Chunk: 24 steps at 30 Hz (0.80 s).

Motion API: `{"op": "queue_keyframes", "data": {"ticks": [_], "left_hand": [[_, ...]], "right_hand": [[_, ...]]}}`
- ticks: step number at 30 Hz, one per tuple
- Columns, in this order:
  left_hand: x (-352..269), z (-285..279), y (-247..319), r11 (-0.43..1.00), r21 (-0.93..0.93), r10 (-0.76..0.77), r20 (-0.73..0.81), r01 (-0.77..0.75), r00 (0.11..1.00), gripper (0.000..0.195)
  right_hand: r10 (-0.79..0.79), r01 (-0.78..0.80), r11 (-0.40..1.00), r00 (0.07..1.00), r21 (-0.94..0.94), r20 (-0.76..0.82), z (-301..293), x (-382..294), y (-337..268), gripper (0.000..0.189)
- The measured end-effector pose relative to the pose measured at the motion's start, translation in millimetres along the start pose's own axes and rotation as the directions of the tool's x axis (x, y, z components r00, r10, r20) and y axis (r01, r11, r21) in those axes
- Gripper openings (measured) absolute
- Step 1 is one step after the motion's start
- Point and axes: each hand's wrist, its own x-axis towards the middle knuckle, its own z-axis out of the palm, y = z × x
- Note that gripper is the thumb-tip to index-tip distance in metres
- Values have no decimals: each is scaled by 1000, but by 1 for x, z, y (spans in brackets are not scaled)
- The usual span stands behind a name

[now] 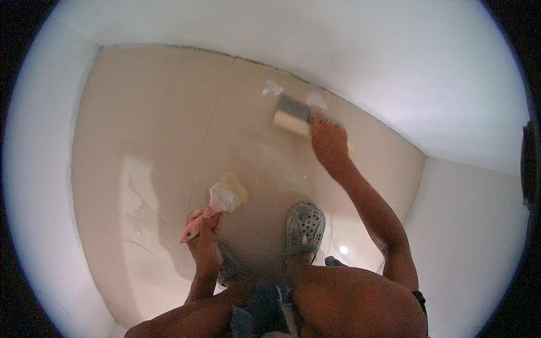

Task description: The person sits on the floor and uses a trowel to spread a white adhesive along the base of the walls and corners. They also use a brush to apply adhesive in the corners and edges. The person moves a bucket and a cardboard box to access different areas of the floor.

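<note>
In my left hand (206, 230) is a flat paintbrush (228, 193) with a pink-orange handle, a white-smeared ferrule and pale yellow bristles. It is held above the tiled floor, bristles pointing up and to the right. My right hand (329, 135) grips a wide, blurred tool (292, 117) with a grey face and a cream-coloured strip, possibly a hand brush; the blur hides its exact kind. That tool is at the floor near the far wall, beside a white patch (316, 100). Another white smear (272, 88) lies just past its left end.
White walls (296, 38) enclose the beige tile floor (139, 93) at the far side, left and right. Dark grime lines the far wall's base. My grey clog (306, 230) stands between my hands. Bright reflections show on the floor at left and lower right.
</note>
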Motion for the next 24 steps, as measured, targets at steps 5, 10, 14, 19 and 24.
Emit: {"op": "queue_keyframes", "data": {"ticks": [5, 10, 14, 19, 24], "left_hand": [[0, -5, -2, 1000, 6, -6, -29, 6, 1000, 28], [4, -10, -10, 999, 26, 41, 14, -42, 999, 30], [-1, -1, 0, 1000, 20, -14, -19, 14, 1000, 31], [7, -10, -7, 991, 124, 55, 3, -55, 998, 30], [-3, 4, 7, 998, 60, -23, -15, 24, 1000, 30]], "right_hand": [[43, -42, 998, 999, 36, -18, 4, 5, 7, 42], [-87, 80, 991, 994, -105, -69, 9, -16, -19, 44], [40, -39, 999, 999, 31, -34, 2, 9, -4, 40], [-70, 65, 997, 989, -46, -129, 7, 6, -24, 35], [-36, 35, 999, 995, -9, -96, 8, 25, -5, 32]]}}
